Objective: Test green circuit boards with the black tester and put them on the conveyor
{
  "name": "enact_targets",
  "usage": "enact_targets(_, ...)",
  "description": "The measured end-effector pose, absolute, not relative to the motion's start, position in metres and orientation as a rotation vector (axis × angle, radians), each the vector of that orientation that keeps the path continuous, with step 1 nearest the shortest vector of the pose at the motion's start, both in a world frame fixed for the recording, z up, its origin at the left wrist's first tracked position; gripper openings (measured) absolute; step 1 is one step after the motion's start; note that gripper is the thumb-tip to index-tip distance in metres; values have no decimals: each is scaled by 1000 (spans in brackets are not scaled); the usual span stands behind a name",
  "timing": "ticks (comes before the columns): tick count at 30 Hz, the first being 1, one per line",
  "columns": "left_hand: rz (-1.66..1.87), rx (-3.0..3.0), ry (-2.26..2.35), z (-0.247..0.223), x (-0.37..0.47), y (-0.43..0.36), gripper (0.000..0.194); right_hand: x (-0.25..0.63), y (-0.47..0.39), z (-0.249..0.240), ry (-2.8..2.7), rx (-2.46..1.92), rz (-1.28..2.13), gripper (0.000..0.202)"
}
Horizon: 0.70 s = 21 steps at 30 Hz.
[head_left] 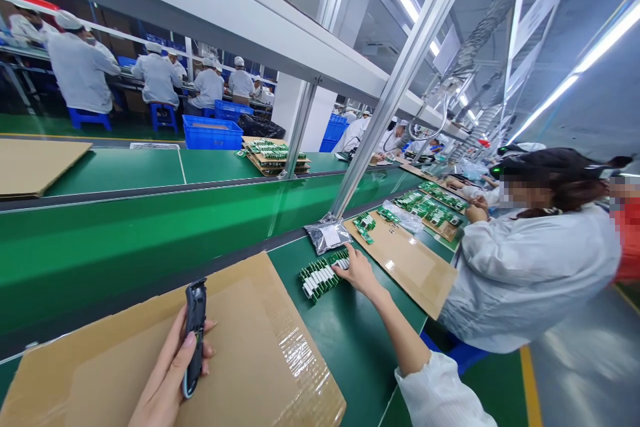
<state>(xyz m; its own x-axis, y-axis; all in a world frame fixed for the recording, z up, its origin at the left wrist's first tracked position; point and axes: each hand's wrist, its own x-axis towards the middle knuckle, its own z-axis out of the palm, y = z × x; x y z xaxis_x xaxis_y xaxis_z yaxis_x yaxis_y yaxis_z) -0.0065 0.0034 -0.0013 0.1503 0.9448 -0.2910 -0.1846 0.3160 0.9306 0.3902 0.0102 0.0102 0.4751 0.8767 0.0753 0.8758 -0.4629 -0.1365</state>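
Note:
My left hand [167, 377] grips a dark handheld scanner [194, 327] upright over a taped cardboard sheet [250, 347] at the near edge of the green bench. My right hand [357, 272], arm stretched out in a white sleeve, rests its fingers on a row of small green circuit boards with white parts [320, 275] lying on the green mat. A grey plastic bag [327, 235] lies just beyond that row.
A co-worker in a white coat [525, 267] sits to my right at a second cardboard sheet [405, 260] with more green boards [430, 207]. A slanted metal post [395, 87] rises from the bench. The green conveyor [150, 233] runs behind; blue crates [213, 131] and seated workers lie beyond.

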Motion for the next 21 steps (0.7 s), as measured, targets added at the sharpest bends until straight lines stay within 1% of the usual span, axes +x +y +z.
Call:
enact_targets(10,954,890,1113,-10,-9,11,66,384,1,13,-1508,-2570,-115,74)
enact_targets(14,933,892,1129,-8,-9,11,64,381,-4,7,-1475,-2597,-156,69)
enact_targets(18,933,891,1134,-5,-7,9,67,377,-8,0,-1491,-2614,-213,62)
enact_targets(21,942,901,1142,-1,-6,7,72,375,-8,-5,-1520,-2616,-259,61)
